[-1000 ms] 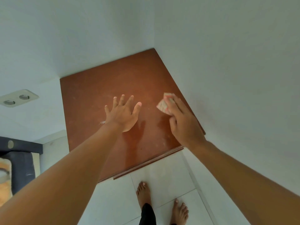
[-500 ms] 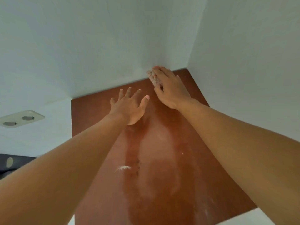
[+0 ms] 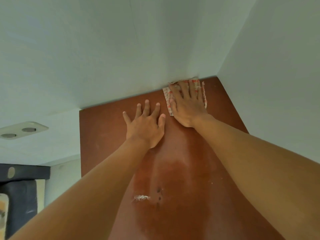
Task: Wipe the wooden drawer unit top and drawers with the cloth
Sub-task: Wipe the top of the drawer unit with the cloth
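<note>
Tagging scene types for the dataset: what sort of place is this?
Probably a room in a home: a wooden drawer unit top set into a corner of plain white walls, a wall socket at left, and a cloth pressed flat under the right hand.

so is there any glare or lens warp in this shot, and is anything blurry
Head view: soft glare streaks down the wooden top between the arms; wide-angle warp bows the wall edges and stretches the forearms; the left hand and the right hand on the cloth look fairly sharp, the near forearms softer.
</note>
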A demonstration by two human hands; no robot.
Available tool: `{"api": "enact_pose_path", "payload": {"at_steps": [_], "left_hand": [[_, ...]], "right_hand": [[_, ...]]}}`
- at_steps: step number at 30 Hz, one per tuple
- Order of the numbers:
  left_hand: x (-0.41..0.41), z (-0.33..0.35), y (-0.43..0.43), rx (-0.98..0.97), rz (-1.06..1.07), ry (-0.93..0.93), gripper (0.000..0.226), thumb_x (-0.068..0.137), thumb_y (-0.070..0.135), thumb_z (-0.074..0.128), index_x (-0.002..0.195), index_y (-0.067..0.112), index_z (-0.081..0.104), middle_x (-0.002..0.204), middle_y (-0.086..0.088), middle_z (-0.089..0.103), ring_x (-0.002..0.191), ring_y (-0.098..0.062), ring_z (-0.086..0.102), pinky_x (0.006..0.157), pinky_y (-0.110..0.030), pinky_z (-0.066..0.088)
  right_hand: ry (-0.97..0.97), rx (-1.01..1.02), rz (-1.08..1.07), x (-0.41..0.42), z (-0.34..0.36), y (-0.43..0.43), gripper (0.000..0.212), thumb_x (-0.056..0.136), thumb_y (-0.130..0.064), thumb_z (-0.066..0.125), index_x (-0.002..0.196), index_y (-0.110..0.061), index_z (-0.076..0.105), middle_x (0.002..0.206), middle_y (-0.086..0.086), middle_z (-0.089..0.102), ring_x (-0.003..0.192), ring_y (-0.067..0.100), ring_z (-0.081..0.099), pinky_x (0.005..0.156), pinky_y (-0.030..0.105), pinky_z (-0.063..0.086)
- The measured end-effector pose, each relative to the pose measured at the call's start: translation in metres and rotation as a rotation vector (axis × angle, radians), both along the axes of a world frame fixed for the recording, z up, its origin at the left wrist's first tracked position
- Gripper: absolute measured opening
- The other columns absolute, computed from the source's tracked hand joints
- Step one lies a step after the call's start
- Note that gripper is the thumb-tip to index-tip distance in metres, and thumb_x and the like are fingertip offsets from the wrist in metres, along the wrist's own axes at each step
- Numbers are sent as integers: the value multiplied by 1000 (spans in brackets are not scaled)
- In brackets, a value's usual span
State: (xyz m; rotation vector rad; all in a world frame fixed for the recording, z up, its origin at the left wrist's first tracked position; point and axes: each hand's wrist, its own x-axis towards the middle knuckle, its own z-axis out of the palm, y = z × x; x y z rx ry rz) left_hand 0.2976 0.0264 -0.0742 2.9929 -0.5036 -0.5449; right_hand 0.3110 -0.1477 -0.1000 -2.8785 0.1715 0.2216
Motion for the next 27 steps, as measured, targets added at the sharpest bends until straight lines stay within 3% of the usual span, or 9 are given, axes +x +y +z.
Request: {"api": "enact_pose_path", "payload": {"at_steps": [5,18,22,27], "left_hand": [[0,1,-2,11,5,28,61,105,55,8,163,37,9,173,0,-2,159,-27,-2,118,-71,1],[-2,17,-11,65,42,92,68,102,62,6,164,35,10,173,-1,0,158,-30,-4,118,-71,-3],[-48,21,-15,18,15,70,69,102,60,7,163,31,20,172,-2,7,159,-28,-5,120,-68,0],[-142,13,-9,-54,20,65,68,103,59,8,164,28,16,173,-1,5,159,-26,-6,122,-64,1]], "right_hand": [[52,-20,5,-4,2,-1,62,106,-47,18,162,-37,-5,172,-2,-10,157,33,-16,126,53,-4],[20,-21,21,-73,-3,4,60,106,-48,14,163,-37,-3,172,-4,-10,157,30,-15,127,52,-2],[40,0,34,-123,1,5,59,107,-49,12,162,-39,-6,171,-6,-14,157,28,-19,127,50,-4],[73,12,55,-203,1,4,62,105,-56,13,161,-40,-9,171,-8,-16,156,26,-21,127,51,-5]]}}
